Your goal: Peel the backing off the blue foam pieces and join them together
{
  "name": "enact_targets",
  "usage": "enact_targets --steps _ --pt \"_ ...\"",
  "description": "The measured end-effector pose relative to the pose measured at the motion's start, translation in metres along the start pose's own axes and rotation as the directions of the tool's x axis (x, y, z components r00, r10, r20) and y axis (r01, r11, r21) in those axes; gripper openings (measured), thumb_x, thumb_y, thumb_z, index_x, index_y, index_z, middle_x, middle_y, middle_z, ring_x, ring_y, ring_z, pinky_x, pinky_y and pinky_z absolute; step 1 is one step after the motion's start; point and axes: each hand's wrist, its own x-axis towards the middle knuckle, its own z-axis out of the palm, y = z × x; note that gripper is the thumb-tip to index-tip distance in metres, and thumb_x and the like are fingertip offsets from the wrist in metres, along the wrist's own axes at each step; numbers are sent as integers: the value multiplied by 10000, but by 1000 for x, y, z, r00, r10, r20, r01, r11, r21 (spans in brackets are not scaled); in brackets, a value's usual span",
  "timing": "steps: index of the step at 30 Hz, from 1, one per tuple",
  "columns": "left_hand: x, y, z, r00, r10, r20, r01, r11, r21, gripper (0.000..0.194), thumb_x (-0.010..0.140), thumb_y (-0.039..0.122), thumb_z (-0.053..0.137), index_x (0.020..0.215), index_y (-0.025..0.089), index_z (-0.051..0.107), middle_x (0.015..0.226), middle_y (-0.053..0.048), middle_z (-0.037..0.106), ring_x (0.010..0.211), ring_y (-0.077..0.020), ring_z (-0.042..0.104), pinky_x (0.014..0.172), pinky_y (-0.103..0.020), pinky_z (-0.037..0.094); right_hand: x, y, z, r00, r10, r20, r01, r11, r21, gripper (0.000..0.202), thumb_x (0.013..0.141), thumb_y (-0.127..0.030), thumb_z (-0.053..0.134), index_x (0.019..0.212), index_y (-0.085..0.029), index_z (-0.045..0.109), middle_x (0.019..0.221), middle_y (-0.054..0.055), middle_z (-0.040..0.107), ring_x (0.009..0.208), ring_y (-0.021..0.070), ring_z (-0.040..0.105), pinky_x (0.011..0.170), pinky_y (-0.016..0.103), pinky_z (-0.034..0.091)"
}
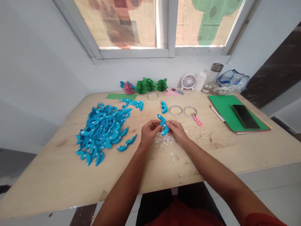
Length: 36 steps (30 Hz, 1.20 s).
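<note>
Between both hands, above the table, is a wavy blue paper piece with small white squares on it. My left hand pinches its left edge, and my right hand grips the right edge. Small white paper bits lie scattered just below the hands. A large heap of similar blue pieces covers the table to the left, with one separate piece nearer my left forearm. Another blue piece lies just beyond the hands.
Two tape rings and pink-handled snips lie right of the hands. Farther right, a black phone rests on a green folder beside a pen. Green paper shapes, a fan and a bottle stand along the wall.
</note>
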Motion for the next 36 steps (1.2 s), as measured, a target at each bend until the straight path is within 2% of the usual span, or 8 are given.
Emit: enact_targets --steps 4,9,15,20,24,28,32,36 --pt "0 -2 1 998 36 -50 -34 999 39 214 615 244 699 799 143 655 693 -20 667 644 -145 615 633 -265 498 0 0 2 999 50 18 -50 999 6 218 641 -355 683 732 -165 626 634 3 643 508 102 522 467 210 355" --pt "0 -6 2 992 100 -73 -90 987 130 191 633 243 679 797 149 650 692 -15 665 640 -141 612 634 -256 494 0 3 2 998 57 6 -57 998 -15 233 646 -360 673 765 -167 618 603 -2 618 505 110 523 470 214 371" --pt "-2 -7 1 971 238 -21 -220 923 316 165 680 236 632 827 164 651 717 -12 671 676 -141 617 669 -251 491 2 9 -1 997 -69 23 73 962 -265 215 680 -328 625 822 -168 616 600 -19 581 487 95 473 463 210 349" --pt "-2 -8 -1 951 305 60 -302 864 403 160 708 231 607 852 181 657 771 -20 678 703 -140 618 678 -247 486 3 13 -4 996 -91 25 94 913 -397 166 694 -295 581 779 -156 609 574 -31 543 489 90 449 469 207 338" --pt "-1 -8 -2 960 269 77 -279 892 357 166 695 216 610 852 181 651 775 -19 679 710 -144 618 686 -254 488 3 13 -5 997 -76 33 83 918 -388 159 688 -298 586 751 -154 608 540 -38 523 470 86 437 455 204 321" --pt "1 -8 -4 973 218 76 -231 927 295 168 682 234 627 838 178 652 782 -25 679 723 -156 615 699 -269 488 3 13 -4 999 -4 38 12 973 -228 205 659 -336 635 767 -164 608 548 -33 560 457 88 470 450 207 337" --pt "3 -11 -4 992 122 27 -124 976 180 214 638 265 669 830 171 649 750 -21 670 706 -160 612 669 -271 489 1 9 0 997 62 40 -61 997 -44 275 595 -380 704 739 -172 598 578 -18 605 482 103 525 480 222 392" --pt "5 -9 -2 1000 -4 -15 4 999 35 295 604 274 692 869 160 629 711 -13 658 643 -144 611 620 -260 490 -1 5 3 998 65 19 -66 998 6 308 572 -394 728 747 -175 601 582 -13 617 501 113 543 493 229 410"
